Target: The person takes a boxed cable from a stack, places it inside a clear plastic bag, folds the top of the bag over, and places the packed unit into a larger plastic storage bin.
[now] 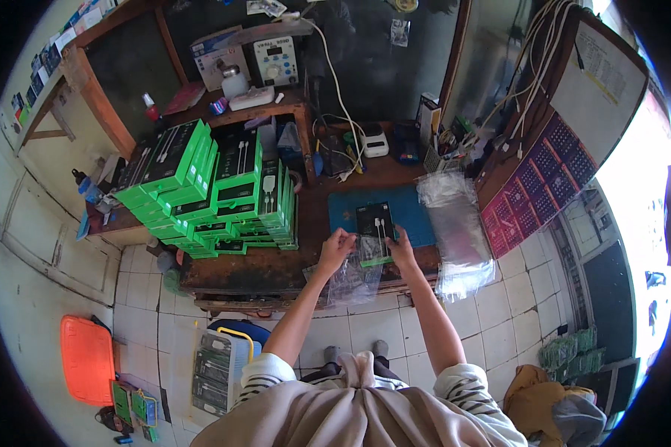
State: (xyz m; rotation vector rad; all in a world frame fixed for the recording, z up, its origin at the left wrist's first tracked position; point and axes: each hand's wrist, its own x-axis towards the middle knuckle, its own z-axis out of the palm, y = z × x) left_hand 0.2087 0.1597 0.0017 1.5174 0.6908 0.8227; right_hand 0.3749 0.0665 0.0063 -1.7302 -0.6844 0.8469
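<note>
A black and green cable box (373, 221) stands over the blue mat (420, 224), a white cable pictured on its front. My right hand (400, 246) grips its lower right edge, thumb on the front. At its left, my left hand (338, 246) is closed in a pinch on a clear plastic bag (353, 281). The bag hangs past the table's front edge and its upper part lies about the bottom of the box. How far the box sits inside the bag I cannot tell. To the right lies a thick pile of clear plastic bags (461, 242).
Tall stacks of green and black boxes (201, 186) fill the table's left side. Behind are a small white device (374, 141), a wire basket (443, 158) of tools and loose cables. An orange lid (87, 361) and a plastic bin (220, 369) of boxes are on the floor.
</note>
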